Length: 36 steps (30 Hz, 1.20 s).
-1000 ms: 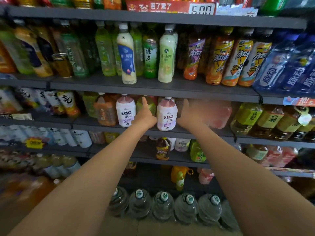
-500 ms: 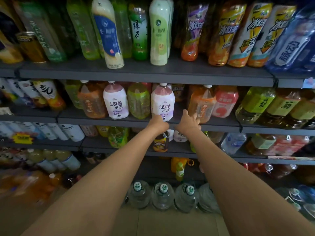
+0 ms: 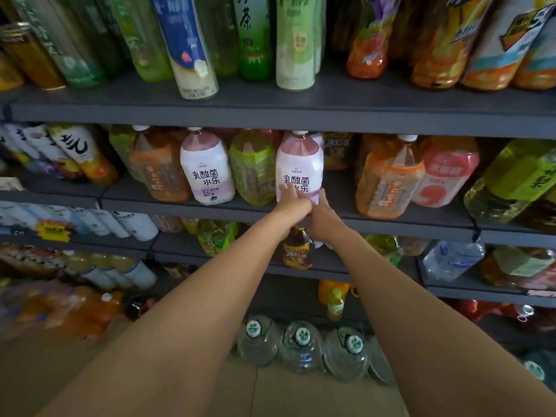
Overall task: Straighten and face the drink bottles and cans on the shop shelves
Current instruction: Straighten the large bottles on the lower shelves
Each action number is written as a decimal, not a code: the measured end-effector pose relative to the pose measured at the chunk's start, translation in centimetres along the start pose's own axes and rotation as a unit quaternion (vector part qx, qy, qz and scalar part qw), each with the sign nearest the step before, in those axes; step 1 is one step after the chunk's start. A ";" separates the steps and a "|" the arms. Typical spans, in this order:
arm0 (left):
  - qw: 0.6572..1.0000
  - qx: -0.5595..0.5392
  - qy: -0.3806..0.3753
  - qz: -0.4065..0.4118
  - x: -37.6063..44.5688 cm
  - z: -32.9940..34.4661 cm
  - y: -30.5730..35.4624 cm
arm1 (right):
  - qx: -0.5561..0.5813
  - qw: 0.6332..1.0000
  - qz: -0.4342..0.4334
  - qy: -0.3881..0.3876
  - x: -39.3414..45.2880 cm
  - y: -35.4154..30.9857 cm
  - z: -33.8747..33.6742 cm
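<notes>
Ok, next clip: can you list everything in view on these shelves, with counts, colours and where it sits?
Pink-topped white bottles: two, second shelf; the right one is in both hands, the left one stands free.
Orange tea bottles: two at front, second shelf, at left and right.
Green bottle: one, between the white bottles.
Tall bottles: many, green, blue-white and orange, top shelf.
Small dark bottle: one, third shelf, below the hands.
Water jugs: at least three, clear with green-and-white caps, on the floor.
Left hand: on the bottle's lower front.
Right hand: on its lower right side.
</notes>
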<state>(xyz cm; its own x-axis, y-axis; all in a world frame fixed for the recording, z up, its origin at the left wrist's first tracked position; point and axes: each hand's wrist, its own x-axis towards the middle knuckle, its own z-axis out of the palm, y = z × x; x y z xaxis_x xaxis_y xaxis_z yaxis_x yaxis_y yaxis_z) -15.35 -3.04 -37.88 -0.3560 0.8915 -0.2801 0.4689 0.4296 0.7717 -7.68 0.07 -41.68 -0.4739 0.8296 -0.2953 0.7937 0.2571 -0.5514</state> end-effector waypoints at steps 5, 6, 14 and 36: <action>0.999 -0.020 -0.015 0.025 -0.6 -1.4 -0.9 | 0.031 0.992 -0.006 0.122 -0.3 -0.1 0.0; 0.999 -0.018 -0.023 0.013 -1.2 -1.7 -1.0 | 0.063 0.978 0.007 0.201 -0.4 -0.2 -0.2; 0.990 0.050 0.121 0.049 -0.2 -6.3 -4.0 | 0.227 0.930 0.095 0.273 1.8 -6.4 -2.0; 0.967 0.102 -0.102 0.211 -3.3 -10.7 -8.2 | 0.035 0.972 0.004 0.230 -6.3 -8.4 4.2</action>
<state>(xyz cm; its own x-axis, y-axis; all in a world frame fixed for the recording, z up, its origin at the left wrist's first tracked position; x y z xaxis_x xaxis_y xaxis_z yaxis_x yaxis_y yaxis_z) -26.64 -11.05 -37.20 0.0591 0.9943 -0.0889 0.6952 0.0229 0.7184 -12.98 -9.34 -38.43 -0.2339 0.9696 0.0724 0.7609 0.2289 -0.6072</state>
